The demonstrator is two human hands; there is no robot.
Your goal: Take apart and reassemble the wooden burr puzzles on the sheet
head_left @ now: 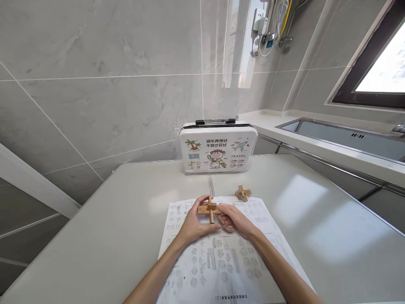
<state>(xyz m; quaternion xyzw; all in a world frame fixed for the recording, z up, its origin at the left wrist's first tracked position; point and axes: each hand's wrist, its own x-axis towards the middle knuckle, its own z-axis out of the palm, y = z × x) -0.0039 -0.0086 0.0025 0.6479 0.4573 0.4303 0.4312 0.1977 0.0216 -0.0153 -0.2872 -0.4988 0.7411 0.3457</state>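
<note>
A small wooden interlocking puzzle [211, 207] is held just above a printed sheet [186, 291]. It shows a flat bar lying sideways, a round rod crossing it, and a short block at the middle. My left hand [192, 227] is closed on the puzzle from the left, index finger at the rod's far end and thumb by its near end. My right hand [236, 220] pinches the bar's right end, which its fingertips partly hide. Beyond the right hand, a second wooden puzzle [243, 193], assembled in a cross-like shape, sits at the sheet's top edge.
A white cartoon-printed carry case [202, 164] with a black handle stands at the back of the pale table [110, 236], near the tiled wall. To the right runs a counter with a metal sink [335, 135]. Sockets and pipes [268, 29] are on the wall.
</note>
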